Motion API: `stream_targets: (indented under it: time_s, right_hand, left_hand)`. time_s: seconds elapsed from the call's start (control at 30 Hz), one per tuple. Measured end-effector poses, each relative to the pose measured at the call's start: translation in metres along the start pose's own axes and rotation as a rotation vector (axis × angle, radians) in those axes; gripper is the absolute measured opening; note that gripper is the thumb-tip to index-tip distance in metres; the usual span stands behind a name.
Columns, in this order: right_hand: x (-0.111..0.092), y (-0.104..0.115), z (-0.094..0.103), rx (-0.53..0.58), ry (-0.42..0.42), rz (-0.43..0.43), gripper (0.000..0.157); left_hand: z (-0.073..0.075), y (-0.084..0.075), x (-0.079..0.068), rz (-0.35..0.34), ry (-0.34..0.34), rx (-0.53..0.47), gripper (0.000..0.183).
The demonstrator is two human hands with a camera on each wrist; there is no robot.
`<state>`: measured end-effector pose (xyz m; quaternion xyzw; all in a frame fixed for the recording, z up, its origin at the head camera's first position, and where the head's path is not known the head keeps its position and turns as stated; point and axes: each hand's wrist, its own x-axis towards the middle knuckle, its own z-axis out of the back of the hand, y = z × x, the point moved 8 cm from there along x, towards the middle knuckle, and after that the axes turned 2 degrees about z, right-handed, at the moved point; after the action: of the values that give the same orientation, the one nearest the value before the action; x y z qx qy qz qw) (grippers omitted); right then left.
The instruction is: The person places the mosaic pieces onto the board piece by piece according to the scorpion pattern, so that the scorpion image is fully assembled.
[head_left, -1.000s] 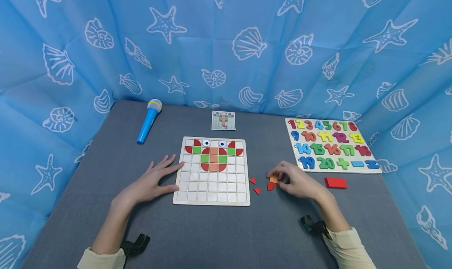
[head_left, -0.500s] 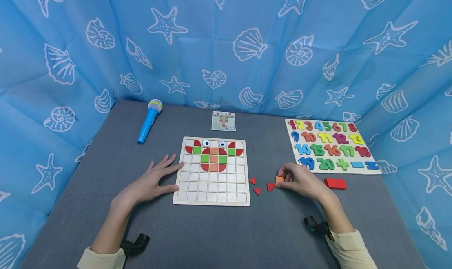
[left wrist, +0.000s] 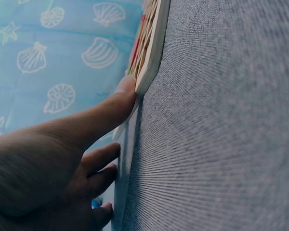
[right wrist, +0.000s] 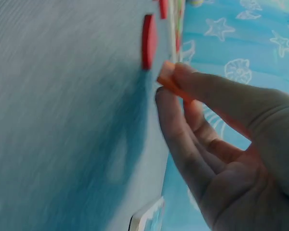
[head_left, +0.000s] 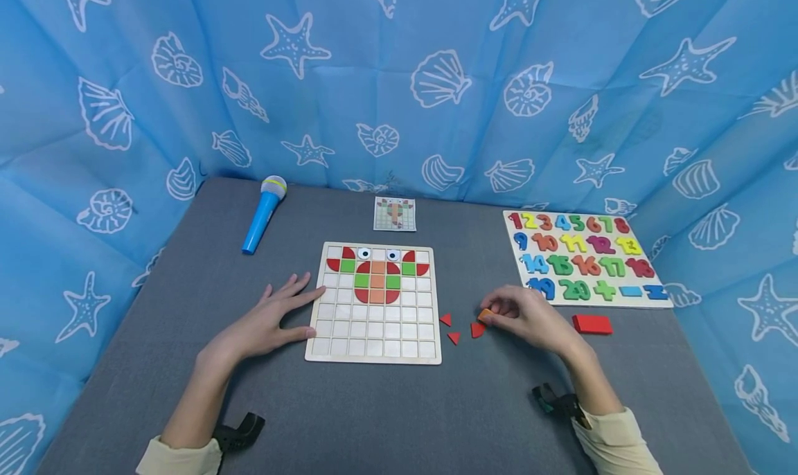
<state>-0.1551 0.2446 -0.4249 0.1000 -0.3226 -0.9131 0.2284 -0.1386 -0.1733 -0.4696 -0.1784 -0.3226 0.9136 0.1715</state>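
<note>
My right hand [head_left: 524, 317] pinches an orange square tile [right wrist: 168, 78] between thumb and fingers, close over the table. Just left of it lies a red quarter-round tile [head_left: 477, 330], with two red triangle tiles [head_left: 454, 337] nearer the board. My left hand [head_left: 274, 321] lies spread at the left edge of the white grid board [head_left: 374, 349], thumb and index fingertip right at its rim. On the board's upper rows sit red, green and orange tiles [head_left: 377, 281] and two eye tiles [head_left: 364, 253]. In the left wrist view the thumb [left wrist: 120, 98] meets the board's corner.
A small pattern card [head_left: 395, 214] lies behind the board. A blue toy microphone [head_left: 262, 215] is at the back left. The number puzzle board [head_left: 614, 295] stands at the right, with a red block [head_left: 593, 324] in front. A blue shell-print curtain [head_left: 399, 115] surrounds the table.
My right hand drew the orange tile rightward away from the red quarter-round tile, then tipped it up in its pinch and moved slightly left. The left hand stays put.
</note>
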Motion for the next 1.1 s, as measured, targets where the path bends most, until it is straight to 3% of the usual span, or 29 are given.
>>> stream_targets:
  time_s: [0.13, 0.43, 0.8, 0.97, 1.1]
  right_hand:
    - [0.007, 0.016, -0.003, 0.065, -0.031, 0.041, 0.015]
    - [0.037, 0.053, -0.034, 0.193, 0.072, 0.104, 0.027]
    - [0.074, 0.083, -0.069, 0.282, 0.075, 0.134, 0.033]
    - [0.087, 0.097, -0.085, 0.275, 0.087, 0.141, 0.028]
    - [0.094, 0.106, -0.095, 0.191, 0.087, 0.138, 0.024]
  left_hand:
    - [0.000, 0.000, 0.000, 0.003, -0.002, 0.007, 0.080]
    - [0.000, -0.001, -0.001, 0.013, 0.001, 0.015, 0.083]
    - [0.000, -0.001, -0.002, 0.013, -0.008, 0.019, 0.085]
    - [0.001, 0.000, -0.003, -0.014, -0.032, -0.009, 0.086]
    - [0.001, -0.001, -0.002, -0.020, -0.042, -0.005, 0.086]
